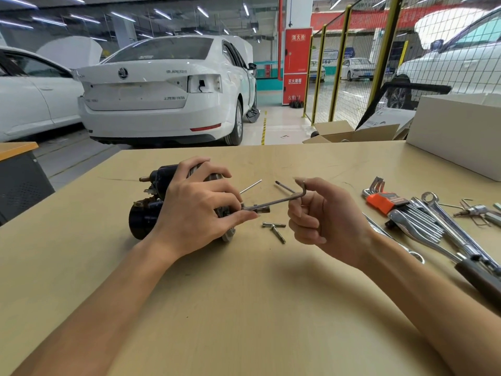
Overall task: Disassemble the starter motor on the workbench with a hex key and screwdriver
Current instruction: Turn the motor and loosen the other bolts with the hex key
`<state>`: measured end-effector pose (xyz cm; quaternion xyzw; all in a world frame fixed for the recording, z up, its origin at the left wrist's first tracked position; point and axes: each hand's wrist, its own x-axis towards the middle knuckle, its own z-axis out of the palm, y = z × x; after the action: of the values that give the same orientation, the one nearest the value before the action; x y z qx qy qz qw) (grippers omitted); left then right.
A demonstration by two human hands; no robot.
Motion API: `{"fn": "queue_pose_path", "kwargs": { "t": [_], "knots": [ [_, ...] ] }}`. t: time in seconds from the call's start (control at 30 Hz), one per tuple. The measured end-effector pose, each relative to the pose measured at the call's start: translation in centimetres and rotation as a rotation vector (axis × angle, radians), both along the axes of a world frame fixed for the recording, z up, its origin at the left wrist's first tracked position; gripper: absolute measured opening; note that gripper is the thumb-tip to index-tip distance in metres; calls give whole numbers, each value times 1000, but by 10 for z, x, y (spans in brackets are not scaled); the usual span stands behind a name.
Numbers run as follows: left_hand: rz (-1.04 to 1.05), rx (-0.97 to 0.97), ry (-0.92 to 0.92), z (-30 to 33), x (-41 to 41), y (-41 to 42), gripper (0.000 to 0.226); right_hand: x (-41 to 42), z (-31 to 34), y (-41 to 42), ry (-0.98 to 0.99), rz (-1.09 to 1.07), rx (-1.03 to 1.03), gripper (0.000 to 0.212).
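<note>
Left hand (195, 210) is gripping the starter motor (146, 213) on the workbench (244, 294); right hand (322, 215) is pinching the hex key (284, 198), engaged at its end-face bolt. Step: loosening; next probably another turn.

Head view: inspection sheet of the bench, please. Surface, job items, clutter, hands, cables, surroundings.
Surface: tan workbench, bare in front, tools at the right.
Job's things: starter motor lies on its side; hex key has its long arm at the motor's end face; two loose bolts lie crossed beside it.
Clutter: orange hex key set, chrome wrenches, white box at the right rear.
Hands: left hand grips the motor; right hand pinches the key's bend.
Cables: nothing seen.
Surroundings: white car, yellow mesh fence, open carton behind the bench.
</note>
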<state>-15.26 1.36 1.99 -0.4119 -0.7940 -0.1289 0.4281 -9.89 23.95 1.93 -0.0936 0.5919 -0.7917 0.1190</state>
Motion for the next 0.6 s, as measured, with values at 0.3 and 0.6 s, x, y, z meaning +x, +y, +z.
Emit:
{"fn": "queue_pose_path", "kwargs": {
  "t": [0.3,0.6],
  "knots": [
    [11,-14,1,0,1,0,37,-3,-14,-3,245,-245,252,38],
    [10,-9,-19,1,2,1,42,-3,-14,-6,293,-304,316,50]
  ]
}}
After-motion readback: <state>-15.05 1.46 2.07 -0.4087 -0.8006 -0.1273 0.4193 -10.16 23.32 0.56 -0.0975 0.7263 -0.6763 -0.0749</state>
